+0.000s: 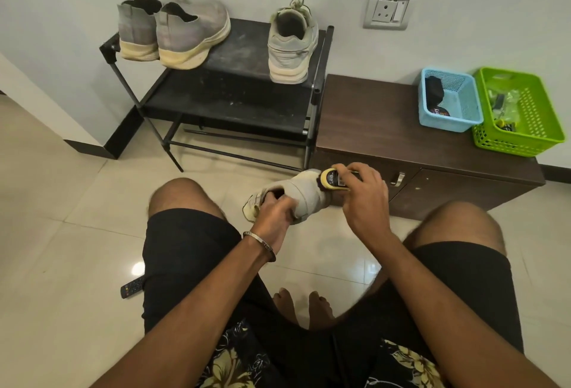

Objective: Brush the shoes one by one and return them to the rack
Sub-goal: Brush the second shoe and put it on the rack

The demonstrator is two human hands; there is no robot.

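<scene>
My left hand grips a pale grey sneaker by its opening, fingers tucked inside, holding it above the floor between my knees. My right hand holds a yellow shoe brush with dark bristles against the sneaker's heel end. On the top shelf of the black rack stand a pair of grey slip-on sneakers at the left and one pale laced sneaker at the right.
A low brown cabinet stands right of the rack, carrying a blue basket and a green basket. A black remote lies on the tiled floor by my left leg. A wall socket sits above the cabinet.
</scene>
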